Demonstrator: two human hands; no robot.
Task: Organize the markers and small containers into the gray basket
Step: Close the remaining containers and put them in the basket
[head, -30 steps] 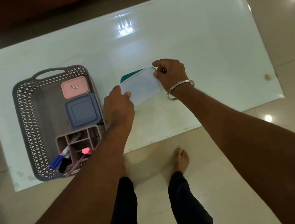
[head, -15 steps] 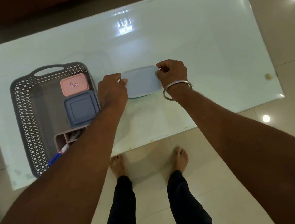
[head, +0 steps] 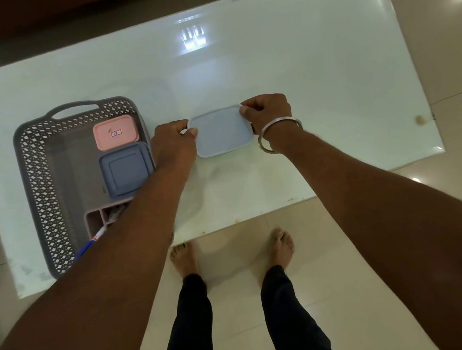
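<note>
A small container with a pale blue-white lid [head: 221,130] lies flat on the white table [head: 314,75], right of the gray basket [head: 42,188]. My left hand [head: 174,143] grips its left edge and my right hand [head: 268,112] pinches its right edge. Inside the basket sit a pink container [head: 115,132], a blue-gray container [head: 125,171] and a pink divided organizer [head: 99,219] with a blue marker [head: 87,246]. My left forearm hides most of the organizer.
The basket's handle [head: 73,109] points to the far side, and its left half holds nothing. A small tan speck [head: 420,119] lies near the table's right edge. My bare feet [head: 280,246] stand on the tiled floor just under the near edge.
The container was tilted up, showing its green body, and now lies flat with only the lid showing. Both hands stayed on its edges and shifted slightly away from me.
</note>
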